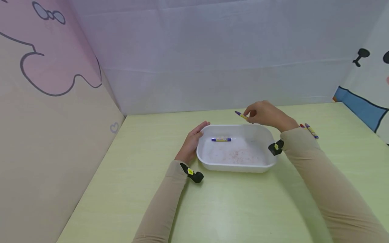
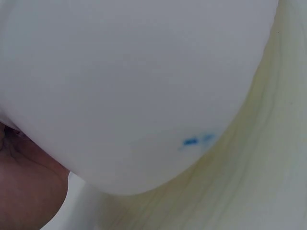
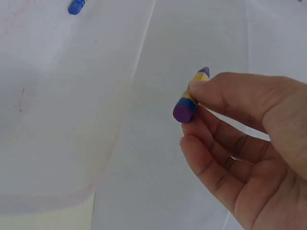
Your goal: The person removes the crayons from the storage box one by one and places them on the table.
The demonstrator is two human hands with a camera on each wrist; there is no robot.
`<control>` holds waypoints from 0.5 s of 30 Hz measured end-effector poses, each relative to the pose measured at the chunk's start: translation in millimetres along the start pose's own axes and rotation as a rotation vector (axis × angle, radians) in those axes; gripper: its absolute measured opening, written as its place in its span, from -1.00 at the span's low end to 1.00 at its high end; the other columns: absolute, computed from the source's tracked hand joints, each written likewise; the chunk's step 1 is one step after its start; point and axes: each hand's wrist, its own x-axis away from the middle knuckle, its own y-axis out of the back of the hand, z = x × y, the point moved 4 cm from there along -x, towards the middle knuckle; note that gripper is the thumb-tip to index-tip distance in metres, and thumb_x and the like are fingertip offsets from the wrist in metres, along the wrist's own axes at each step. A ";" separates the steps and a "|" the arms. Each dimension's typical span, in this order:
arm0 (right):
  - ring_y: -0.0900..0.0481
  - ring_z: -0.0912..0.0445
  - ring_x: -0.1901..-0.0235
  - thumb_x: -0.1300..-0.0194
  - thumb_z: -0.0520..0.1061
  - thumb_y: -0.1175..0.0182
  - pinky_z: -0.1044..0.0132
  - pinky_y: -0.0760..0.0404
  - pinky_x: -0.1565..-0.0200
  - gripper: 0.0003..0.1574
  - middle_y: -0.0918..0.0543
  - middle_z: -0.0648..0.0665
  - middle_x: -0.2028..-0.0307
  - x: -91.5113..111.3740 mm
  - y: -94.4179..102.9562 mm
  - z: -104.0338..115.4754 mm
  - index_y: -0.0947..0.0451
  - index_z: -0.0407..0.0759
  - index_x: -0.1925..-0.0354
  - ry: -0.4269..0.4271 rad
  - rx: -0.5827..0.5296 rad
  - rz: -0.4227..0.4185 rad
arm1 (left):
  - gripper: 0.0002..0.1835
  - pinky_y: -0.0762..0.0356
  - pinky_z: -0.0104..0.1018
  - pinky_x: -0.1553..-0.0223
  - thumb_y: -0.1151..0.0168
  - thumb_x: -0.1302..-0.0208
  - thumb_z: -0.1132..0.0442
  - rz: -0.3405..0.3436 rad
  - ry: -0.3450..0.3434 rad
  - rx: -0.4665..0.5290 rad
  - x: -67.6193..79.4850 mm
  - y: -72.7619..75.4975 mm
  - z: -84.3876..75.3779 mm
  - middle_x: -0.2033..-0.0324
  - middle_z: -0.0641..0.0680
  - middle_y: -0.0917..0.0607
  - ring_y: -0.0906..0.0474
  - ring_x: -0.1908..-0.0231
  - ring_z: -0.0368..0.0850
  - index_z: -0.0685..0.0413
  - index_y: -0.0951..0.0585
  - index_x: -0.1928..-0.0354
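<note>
A white plastic tray [image 1: 237, 167] sits on the table in front of me. My left hand [image 1: 191, 143] holds its left end, thumb at the rim and fingers along the outer side. Only part of that hand shows in the left wrist view, beside the tray wall [image 2: 129, 96]. Over the tray's back rim, toward its right, my right hand [image 1: 265, 114] pinches a purple crayon [image 3: 186, 109] with a yellow wrapper between thumb and fingertips. Inside the tray lies a blue crayon [image 1: 221, 139] with a yellow wrapper, near the back left.
Right of the tray, by my right sleeve, lie a red crayon [image 1: 302, 126], partly hidden, and a purple-ended crayon [image 1: 311, 131]. White cloth [image 1: 225, 67] stands behind the pale green table [image 1: 136, 145]. A printed panel [image 1: 54, 135] rises along the left.
</note>
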 end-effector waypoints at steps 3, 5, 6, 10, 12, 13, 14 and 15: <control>-0.62 -0.12 0.21 -0.28 -0.23 -0.17 0.00 -0.62 0.19 -0.65 -0.67 -0.35 0.18 8.3 10.5 -12.2 -0.58 -0.35 -0.01 -0.057 -0.013 -0.047 | -0.49 -0.17 -0.19 -0.43 0.27 -0.50 0.31 0.002 0.001 -0.002 0.2 -0.9 -0.4 -0.39 -0.14 -0.33 -0.17 -0.42 -0.15 -0.05 -0.25 -0.44; -0.62 -0.16 0.19 -0.30 -0.21 -0.15 -0.03 -0.62 0.19 -0.62 -0.66 -0.38 0.15 12.8 14.6 -22.2 -0.55 -0.37 -0.04 -0.095 -0.028 -0.063 | -0.50 -0.17 -0.20 -0.43 0.27 -0.50 0.31 0.001 0.004 0.001 0.1 -1.6 -0.7 -0.39 -0.14 -0.33 -0.17 -0.42 -0.15 -0.06 -0.25 -0.44; -0.62 -0.16 0.19 -0.30 -0.20 -0.15 -0.03 -0.61 0.20 -0.61 -0.66 -0.39 0.16 14.7 15.7 -27.3 -0.54 -0.38 -0.05 -0.115 -0.035 -0.070 | -0.49 -0.16 -0.20 -0.43 0.27 -0.50 0.32 0.002 0.003 0.003 0.2 -1.9 -0.9 -0.39 -0.14 -0.33 -0.16 -0.42 -0.15 -0.05 -0.25 -0.44; -0.63 -0.11 0.29 -0.29 -0.19 -0.15 0.07 -0.61 0.29 -0.59 -0.68 -0.38 0.20 19.8 15.5 -50.0 -0.53 -0.43 -0.04 -0.166 -0.068 -0.100 | -0.49 -0.16 -0.20 -0.43 0.27 -0.50 0.32 0.001 0.003 0.009 -0.3 -2.7 -1.0 -0.39 -0.14 -0.33 -0.16 -0.42 -0.15 -0.05 -0.24 -0.44; -0.64 -0.04 0.37 -0.28 -0.18 -0.15 0.14 -0.61 0.35 -0.57 -0.69 -0.39 0.21 21.8 13.2 -61.2 -0.53 -0.45 -0.03 -0.184 -0.083 -0.110 | -0.49 -0.16 -0.19 -0.44 0.27 -0.50 0.32 0.004 0.002 0.012 -0.5 -2.7 -0.7 -0.40 -0.13 -0.33 -0.16 -0.42 -0.15 -0.04 -0.24 -0.44; -0.63 0.00 0.41 -0.28 -0.18 -0.15 0.17 -0.61 0.37 -0.56 -0.69 -0.40 0.21 22.8 12.0 -66.9 -0.53 -0.45 -0.03 -0.191 -0.087 -0.113 | -0.49 -0.16 -0.19 -0.44 0.27 -0.50 0.32 0.005 0.002 0.012 -0.6 -2.8 -0.5 -0.39 -0.14 -0.33 -0.16 -0.42 -0.15 -0.04 -0.24 -0.44; -0.63 0.04 0.44 -0.27 -0.18 -0.15 0.19 -0.61 0.39 -0.56 -0.69 -0.41 0.21 23.8 10.6 -72.5 -0.53 -0.47 -0.03 -0.198 -0.089 -0.114 | -0.49 -0.15 -0.18 -0.44 0.27 -0.50 0.32 0.007 0.001 0.014 -0.7 -2.8 -0.2 -0.40 -0.13 -0.33 -0.16 -0.42 -0.15 -0.04 -0.24 -0.44; -0.63 0.06 0.46 -0.27 -0.17 -0.15 0.19 -0.62 0.39 -0.55 -0.69 -0.41 0.21 24.9 9.2 -77.6 -0.53 -0.48 -0.03 -0.206 -0.093 -0.115 | -0.49 -0.15 -0.18 -0.44 0.27 -0.50 0.32 0.009 0.000 0.015 -1.0 -2.8 0.1 -0.39 -0.13 -0.33 -0.16 -0.42 -0.15 -0.04 -0.24 -0.44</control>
